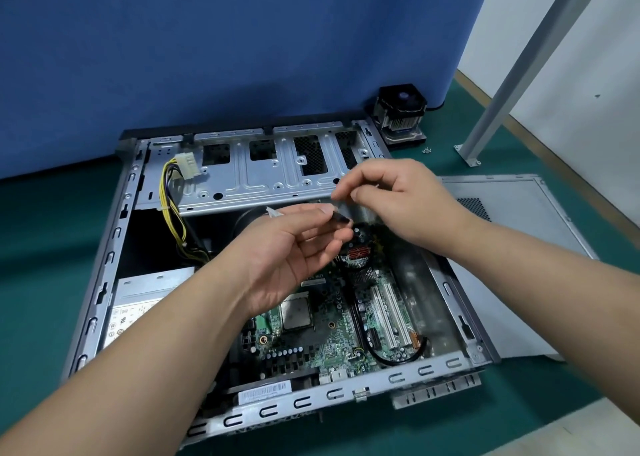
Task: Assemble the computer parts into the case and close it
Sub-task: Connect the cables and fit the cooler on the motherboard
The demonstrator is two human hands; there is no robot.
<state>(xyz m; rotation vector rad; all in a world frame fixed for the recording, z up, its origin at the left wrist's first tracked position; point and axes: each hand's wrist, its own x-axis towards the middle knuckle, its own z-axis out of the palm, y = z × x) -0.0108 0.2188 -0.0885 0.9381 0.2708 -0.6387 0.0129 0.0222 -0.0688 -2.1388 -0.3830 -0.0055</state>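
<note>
head view: open case lies flat on the green table, board inside. both hands hover over the case's middle. left hand pinches a small dark connector between thumb and forefinger. right hand, just right and farther, has fingers curled, pinching a blurred strip; its identity unclear. the connector points right, toward the right fingers. cooler and side panel wait outside the case.
</note>
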